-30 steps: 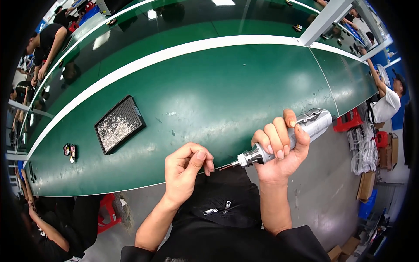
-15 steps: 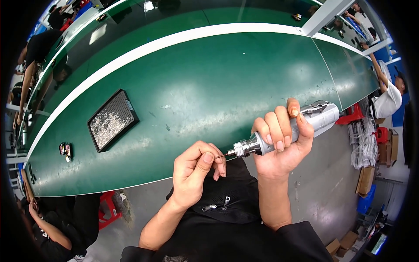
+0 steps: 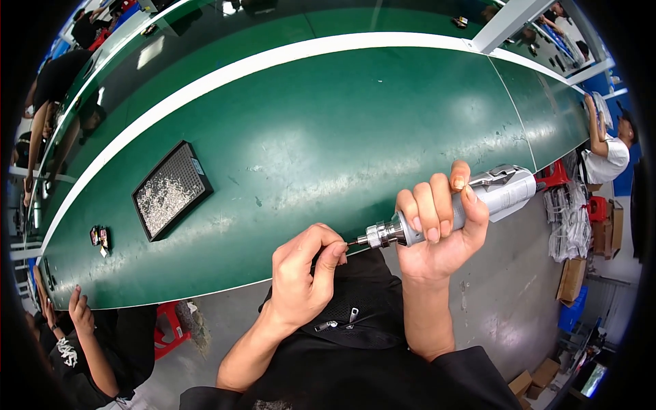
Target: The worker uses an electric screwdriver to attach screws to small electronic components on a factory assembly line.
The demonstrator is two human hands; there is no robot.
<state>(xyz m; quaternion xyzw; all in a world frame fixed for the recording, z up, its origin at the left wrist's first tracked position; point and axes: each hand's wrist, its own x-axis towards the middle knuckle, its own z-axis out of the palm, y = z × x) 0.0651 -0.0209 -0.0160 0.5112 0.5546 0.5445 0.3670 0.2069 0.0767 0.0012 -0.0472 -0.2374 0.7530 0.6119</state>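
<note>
My right hand point(image 3: 443, 249) is wrapped round the body of a silver-grey electric screwdriver point(image 3: 504, 195), held nearly level with its nose pointing left. A thin bit point(image 3: 353, 242) sticks out of the metal chuck point(image 3: 383, 234). Thumb and fingertips of my left hand point(image 3: 301, 273) are pinched together at the bit's end. Whether a screw sits between those fingertips is hidden. Both hands are in the air over the near edge of the green table point(image 3: 294, 164), in front of my body.
On the table's left part lies a black tray point(image 3: 206, 191) holding many small silver pieces. Further left is a small dark and coloured part point(image 3: 100, 236). A white strip point(image 3: 287, 51) runs along the far side. Co-workers sit at left and right; a red stool point(image 3: 171, 331) stands below.
My left fingers have closed in further along the bit, toward the chuck. The screwdriver has shifted slightly right and down. A co-worker at lower left has raised a hand.
</note>
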